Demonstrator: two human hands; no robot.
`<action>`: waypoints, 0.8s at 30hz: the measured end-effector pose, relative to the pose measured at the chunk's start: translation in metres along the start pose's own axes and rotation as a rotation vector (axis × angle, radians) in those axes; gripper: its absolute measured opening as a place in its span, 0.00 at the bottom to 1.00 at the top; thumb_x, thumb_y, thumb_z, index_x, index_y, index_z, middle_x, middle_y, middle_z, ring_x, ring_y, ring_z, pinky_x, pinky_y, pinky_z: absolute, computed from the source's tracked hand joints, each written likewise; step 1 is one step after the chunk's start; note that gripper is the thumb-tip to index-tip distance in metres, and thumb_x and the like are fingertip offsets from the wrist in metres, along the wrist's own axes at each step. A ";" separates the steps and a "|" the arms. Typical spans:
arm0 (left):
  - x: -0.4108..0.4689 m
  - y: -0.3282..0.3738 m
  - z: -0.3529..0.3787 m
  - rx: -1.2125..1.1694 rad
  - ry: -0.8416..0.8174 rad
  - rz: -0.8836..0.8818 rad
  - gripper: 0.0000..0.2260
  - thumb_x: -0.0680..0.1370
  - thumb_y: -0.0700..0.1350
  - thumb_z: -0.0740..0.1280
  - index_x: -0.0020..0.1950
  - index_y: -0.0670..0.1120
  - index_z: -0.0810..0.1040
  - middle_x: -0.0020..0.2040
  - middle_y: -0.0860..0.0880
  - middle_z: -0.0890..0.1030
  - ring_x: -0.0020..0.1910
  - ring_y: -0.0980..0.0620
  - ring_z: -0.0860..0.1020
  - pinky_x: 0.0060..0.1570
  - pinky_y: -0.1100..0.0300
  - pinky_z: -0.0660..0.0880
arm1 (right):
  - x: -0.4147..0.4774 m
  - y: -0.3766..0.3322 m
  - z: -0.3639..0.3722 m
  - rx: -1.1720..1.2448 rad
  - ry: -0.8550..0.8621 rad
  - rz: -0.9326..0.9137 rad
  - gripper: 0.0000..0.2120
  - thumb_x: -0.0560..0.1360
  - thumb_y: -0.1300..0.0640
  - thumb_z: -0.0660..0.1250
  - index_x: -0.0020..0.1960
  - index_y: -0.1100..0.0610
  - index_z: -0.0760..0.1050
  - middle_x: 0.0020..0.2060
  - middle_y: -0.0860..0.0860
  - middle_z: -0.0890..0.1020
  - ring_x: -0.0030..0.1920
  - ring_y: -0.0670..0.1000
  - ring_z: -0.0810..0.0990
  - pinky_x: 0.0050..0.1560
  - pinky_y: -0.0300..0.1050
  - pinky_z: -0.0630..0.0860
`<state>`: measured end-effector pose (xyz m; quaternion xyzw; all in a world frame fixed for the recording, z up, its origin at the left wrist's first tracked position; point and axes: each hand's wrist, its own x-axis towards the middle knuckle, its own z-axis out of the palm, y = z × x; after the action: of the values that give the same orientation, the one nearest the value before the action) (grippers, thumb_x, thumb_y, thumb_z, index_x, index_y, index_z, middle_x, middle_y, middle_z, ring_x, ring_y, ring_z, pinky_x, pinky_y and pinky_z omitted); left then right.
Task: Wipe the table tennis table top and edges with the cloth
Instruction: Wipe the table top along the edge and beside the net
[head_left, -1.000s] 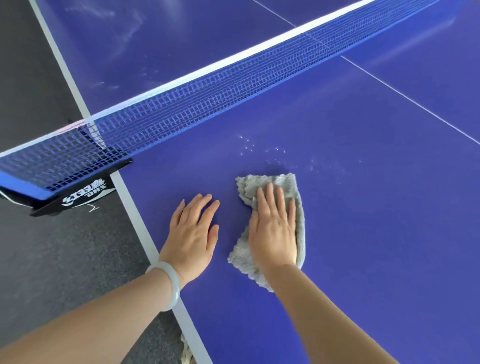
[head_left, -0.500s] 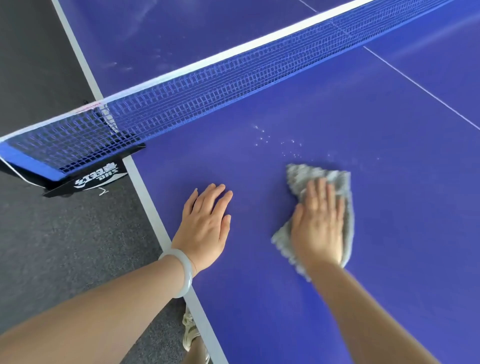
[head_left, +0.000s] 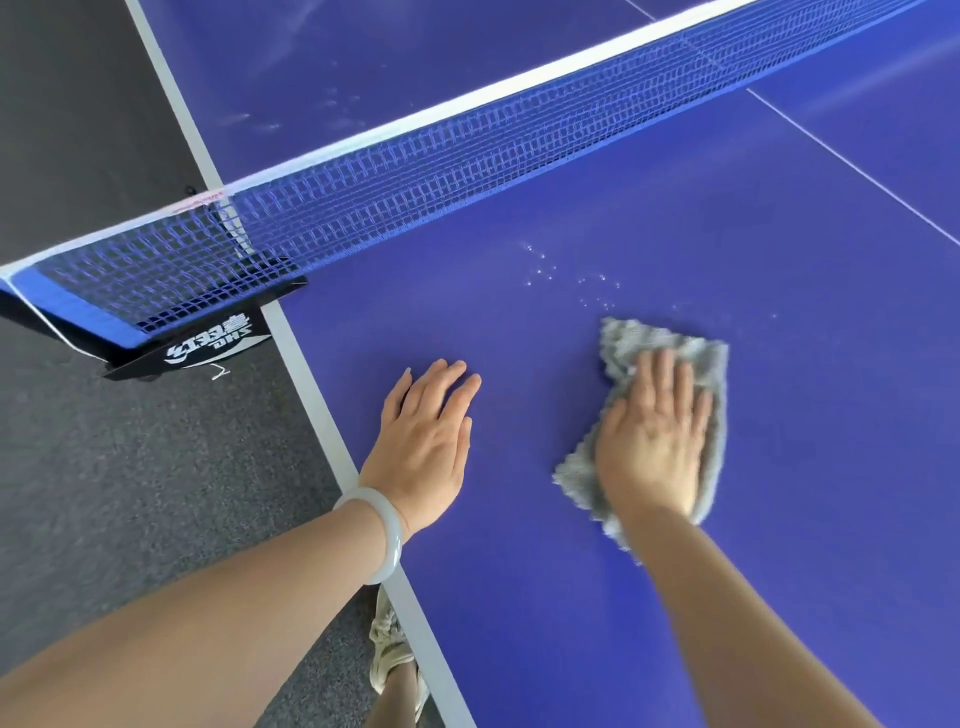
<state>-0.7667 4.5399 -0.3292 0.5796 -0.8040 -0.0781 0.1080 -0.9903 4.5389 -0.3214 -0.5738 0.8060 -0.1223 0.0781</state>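
Fingers (head_left: 661, 376) of the right hand (head_left: 652, 447) lie straight and close together, pressed flat on top of a grey cloth (head_left: 626, 340), not curled round it. The cloth is crumpled and fluffy, spread on the blue bench (head_left: 805, 519) under the palm, with its edges showing beyond the fingertips, along the right side of the hand and at the wrist. It lies on the near half of the bench, a little way in from the left side edge and short of the net (head_left: 415, 171). Just beyond the cloth, between it and the net, a scatter of small droplets (head_left: 545, 270) glints on the blue surface. The left hand (head_left: 426, 447) rests palm down on the bare bench beside the cloth and apart from it, its fingers (head_left: 449, 387) straight and relaxed, holding nothing; a pale bracelet (head_left: 387, 540) circles that wrist, over the white edge stripe (head_left: 317, 395). The blue net with its white top band runs across the bench from lower left to upper right, and its black clamp (head_left: 208, 345) with white lettering grips the side edge. A thin white line (head_left: 857, 171) crosses the blue at the upper right. Left of the bench is dark grey carpet (head_left: 104, 493), and a light-coloured shoe (head_left: 389, 654) shows beside the bench edge, below the left forearm.
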 end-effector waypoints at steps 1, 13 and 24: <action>0.000 0.000 -0.001 -0.026 0.007 0.002 0.19 0.83 0.43 0.52 0.73 0.44 0.69 0.72 0.46 0.69 0.74 0.46 0.65 0.75 0.44 0.59 | -0.016 -0.018 0.006 0.008 0.007 -0.064 0.27 0.81 0.55 0.54 0.80 0.56 0.56 0.80 0.53 0.57 0.80 0.54 0.51 0.79 0.54 0.45; -0.005 0.015 -0.036 -0.481 0.114 -0.195 0.18 0.82 0.34 0.58 0.72 0.40 0.70 0.70 0.45 0.71 0.73 0.48 0.65 0.76 0.54 0.57 | -0.044 -0.022 -0.032 0.676 -0.392 -0.130 0.22 0.81 0.61 0.60 0.69 0.40 0.72 0.66 0.27 0.69 0.71 0.33 0.64 0.70 0.31 0.61; -0.025 0.126 0.014 0.238 -0.278 -0.240 0.28 0.82 0.47 0.40 0.77 0.32 0.38 0.75 0.28 0.36 0.75 0.29 0.37 0.72 0.31 0.42 | -0.015 0.015 -0.003 0.011 -0.143 -0.187 0.26 0.83 0.56 0.48 0.80 0.60 0.51 0.80 0.51 0.51 0.80 0.48 0.45 0.78 0.42 0.36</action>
<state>-0.8779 4.6033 -0.3134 0.6634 -0.7400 -0.0741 -0.0828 -0.9995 4.5576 -0.3232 -0.6533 0.7406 -0.0921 0.1270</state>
